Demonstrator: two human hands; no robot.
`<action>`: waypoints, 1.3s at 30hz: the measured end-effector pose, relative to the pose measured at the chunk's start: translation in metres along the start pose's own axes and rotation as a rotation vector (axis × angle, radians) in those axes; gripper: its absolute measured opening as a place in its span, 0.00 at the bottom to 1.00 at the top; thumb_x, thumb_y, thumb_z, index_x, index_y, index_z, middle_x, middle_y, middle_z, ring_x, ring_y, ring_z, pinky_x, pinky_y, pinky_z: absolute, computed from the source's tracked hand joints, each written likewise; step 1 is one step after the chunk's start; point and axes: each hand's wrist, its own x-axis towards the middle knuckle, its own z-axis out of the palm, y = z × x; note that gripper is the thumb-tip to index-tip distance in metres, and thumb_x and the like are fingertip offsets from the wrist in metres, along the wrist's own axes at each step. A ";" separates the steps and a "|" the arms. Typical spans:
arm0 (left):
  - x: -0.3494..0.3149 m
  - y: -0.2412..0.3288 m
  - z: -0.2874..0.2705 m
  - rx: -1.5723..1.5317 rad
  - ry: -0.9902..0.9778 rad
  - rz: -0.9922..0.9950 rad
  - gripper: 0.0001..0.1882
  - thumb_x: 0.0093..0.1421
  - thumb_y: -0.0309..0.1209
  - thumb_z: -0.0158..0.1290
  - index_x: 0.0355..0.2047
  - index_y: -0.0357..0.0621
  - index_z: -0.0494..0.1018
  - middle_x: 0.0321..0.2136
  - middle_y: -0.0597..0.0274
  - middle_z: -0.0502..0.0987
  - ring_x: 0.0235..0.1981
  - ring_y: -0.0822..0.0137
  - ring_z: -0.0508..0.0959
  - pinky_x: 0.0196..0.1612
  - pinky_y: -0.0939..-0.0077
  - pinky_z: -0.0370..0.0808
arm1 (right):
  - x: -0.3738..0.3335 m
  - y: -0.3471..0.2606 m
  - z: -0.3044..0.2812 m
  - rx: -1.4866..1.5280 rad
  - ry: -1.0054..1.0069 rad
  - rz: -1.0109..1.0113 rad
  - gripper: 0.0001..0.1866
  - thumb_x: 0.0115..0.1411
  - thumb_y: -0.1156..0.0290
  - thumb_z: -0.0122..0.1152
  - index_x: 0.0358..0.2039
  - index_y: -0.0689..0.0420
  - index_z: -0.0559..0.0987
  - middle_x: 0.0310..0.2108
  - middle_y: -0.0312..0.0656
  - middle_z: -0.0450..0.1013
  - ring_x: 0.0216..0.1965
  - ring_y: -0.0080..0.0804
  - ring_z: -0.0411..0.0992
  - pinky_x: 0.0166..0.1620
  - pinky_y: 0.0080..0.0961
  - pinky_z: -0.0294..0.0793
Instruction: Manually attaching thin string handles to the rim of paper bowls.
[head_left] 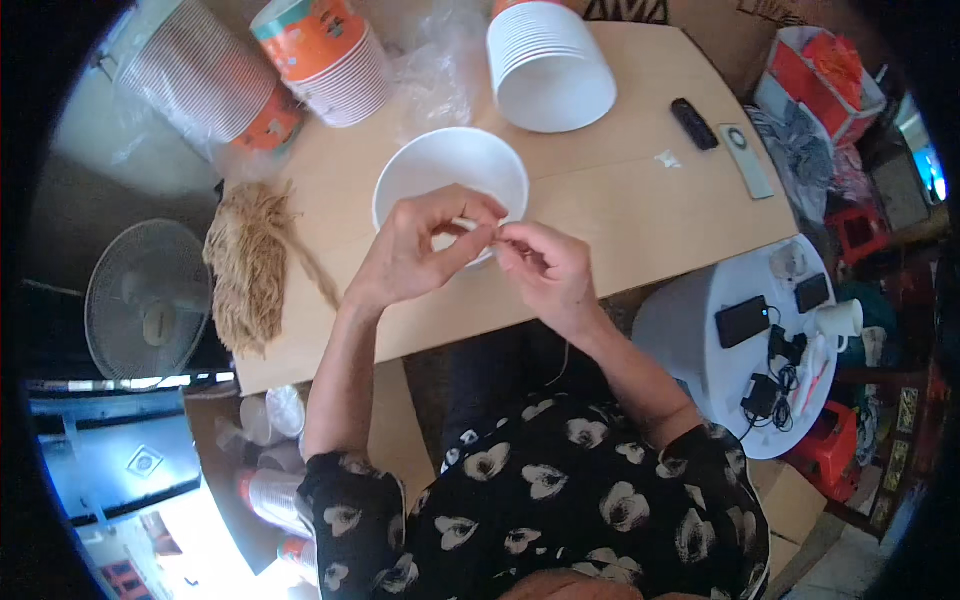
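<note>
My left hand [410, 250] and my right hand [550, 275] meet at the fingertips over the near rim of a white paper bowl [420, 165]. Thumb and forefinger of each hand are pinched together at the same spot. A thin strand [566, 362] dangles below my right hand; its upper part is hidden among my fingers. The bowl stands upright on the tan tabletop [620, 220]. To the left lies a thick bundle of tan raffia-like strands [250, 270], one twisted length of it trailing toward my left wrist.
Stacked paper tubs [325, 65] and a wrapped stack [200, 75] stand back left, near crumpled clear plastic [435, 75]. More white tubs [555, 90] lie behind the bowl. A black brush-like object [694, 124] is at right. A round side table [700, 400] holds electronics; a fan [150, 300] stands left.
</note>
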 end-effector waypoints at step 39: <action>-0.014 0.005 0.003 -0.348 0.134 -0.304 0.09 0.66 0.30 0.60 0.40 0.36 0.80 0.32 0.63 0.83 0.26 0.77 0.81 0.25 0.86 0.74 | 0.029 -0.062 -0.044 -0.366 -0.304 -0.164 0.05 0.56 0.81 0.67 0.32 0.60 0.79 0.27 0.41 0.73 0.23 0.33 0.75 0.26 0.27 0.73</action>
